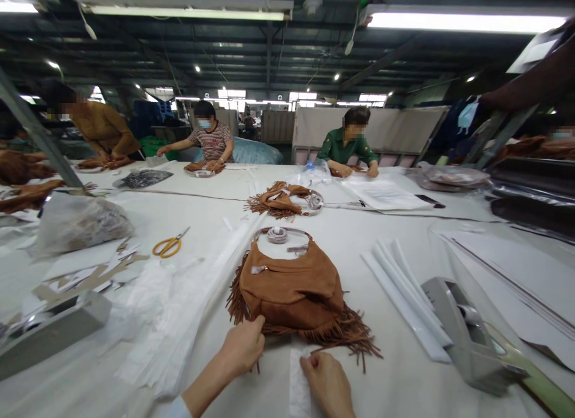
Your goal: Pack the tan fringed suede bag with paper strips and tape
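Observation:
A brown fringed handbag (291, 283) lies on the white table in front of me, its strap loop toward the far side. Wrapping covers parts of the strap and the zip pull. My left hand (242, 346) is closed at the bag's lower left edge, pinching it by the fringe. Below the bag, my right hand (329, 382) is closed with thumb and fingertips together. These fingertips are at the edge of a white strip (299, 385), close to a fringe strand; what they grip is too small to make out.
Tape dispensers stand at left (58, 334) and right (471, 340). Yellow-handled scissors (168, 247), a plastic bag of scraps (83, 223) and folded white sheets (404, 298) lie around. Another fringed bag (283, 199) sits beyond mine. Several co-workers work across the table.

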The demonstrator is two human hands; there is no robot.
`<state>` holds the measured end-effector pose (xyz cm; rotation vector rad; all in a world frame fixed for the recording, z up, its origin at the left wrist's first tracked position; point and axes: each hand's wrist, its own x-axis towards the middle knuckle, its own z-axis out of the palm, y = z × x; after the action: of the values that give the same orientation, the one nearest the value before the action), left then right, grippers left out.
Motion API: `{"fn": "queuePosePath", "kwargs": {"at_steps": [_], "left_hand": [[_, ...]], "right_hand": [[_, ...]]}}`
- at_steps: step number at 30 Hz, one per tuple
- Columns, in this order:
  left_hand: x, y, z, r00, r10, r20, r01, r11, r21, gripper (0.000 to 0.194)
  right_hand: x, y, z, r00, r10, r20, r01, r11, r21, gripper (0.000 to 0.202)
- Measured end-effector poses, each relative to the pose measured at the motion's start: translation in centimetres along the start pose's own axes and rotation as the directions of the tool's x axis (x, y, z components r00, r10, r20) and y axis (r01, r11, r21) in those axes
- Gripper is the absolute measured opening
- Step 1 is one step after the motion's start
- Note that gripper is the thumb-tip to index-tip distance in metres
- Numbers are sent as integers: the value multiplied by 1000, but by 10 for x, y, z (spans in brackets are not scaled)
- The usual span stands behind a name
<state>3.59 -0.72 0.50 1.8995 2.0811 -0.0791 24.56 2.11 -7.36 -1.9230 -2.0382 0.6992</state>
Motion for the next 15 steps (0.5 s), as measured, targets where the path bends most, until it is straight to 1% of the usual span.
{"fn": "queuePosePath", "kwargs": {"at_steps": [5, 7, 9, 11, 13, 14, 15], "left_hand": [[-8, -11, 30, 997, -55, 48, 55, 998, -3, 37], [-11, -11, 36, 996, -61, 65, 62, 998, -8, 41], [-16, -7, 34, 993, -68, 94, 67, 998, 17, 46], [-27, -1, 22, 986, -77, 145, 68, 996, 64, 47], [-39, 3, 0, 986, -42, 159, 31, 997, 69, 47], [-43, 3, -14, 992, 2, 126, -7, 999, 43, 48], [-44, 4, -30, 997, 57, 59, -57, 998, 0, 48]], "right_hand": [[0, -5, 2, 999, -31, 21, 31, 999, 15, 24], [1, -3, 3, 998, -41, 42, 40, 999, 27, 24], [3, 1, 7, 997, -45, 63, 42, 998, 40, 24], [6, 6, 12, 997, -39, 70, 36, 999, 39, 25], [9, 10, 17, 997, -41, 65, 39, 999, 28, 25], [10, 11, 19, 997, -45, 63, 43, 999, 23, 26], [11, 12, 21, 997, -50, 63, 49, 999, 20, 26]]}}
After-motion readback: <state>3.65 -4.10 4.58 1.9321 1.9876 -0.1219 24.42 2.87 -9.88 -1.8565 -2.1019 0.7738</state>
